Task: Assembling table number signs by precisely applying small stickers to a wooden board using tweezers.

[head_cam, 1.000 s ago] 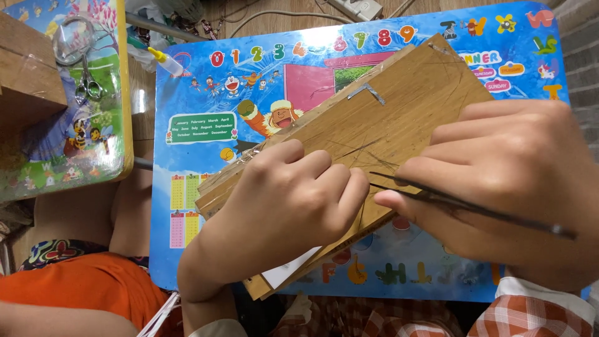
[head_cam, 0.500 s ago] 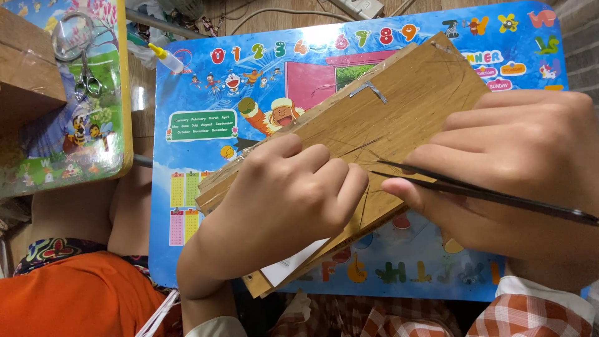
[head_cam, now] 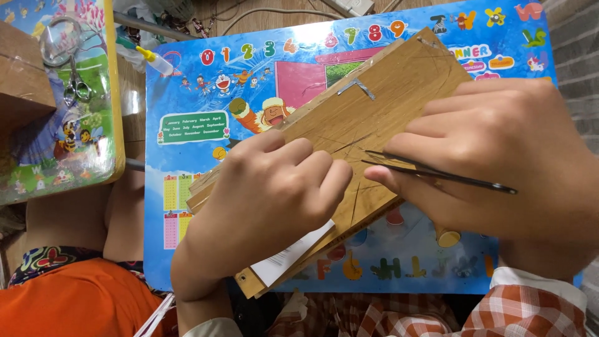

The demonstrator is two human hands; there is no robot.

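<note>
wooden board (head_cam: 374,106), scratched and tan, lies slantwise across the middle of the frame on a bright blue children's counter (head_cam: 206,162) printed with numbers and cartoons, a white paper slip (head_cam: 288,261) poking from its lower left edge. left hand (head_cam: 268,200) is curled loosely and pressed flat on the board's lower half, seemingly to pin it steady, while the right hand (head_cam: 499,162) at centre right pinches thin dark tweezers (head_cam: 437,175), tips resting on the wood. small scissors (head_cam: 76,84) lie on a second picture board at upper left.
</note>
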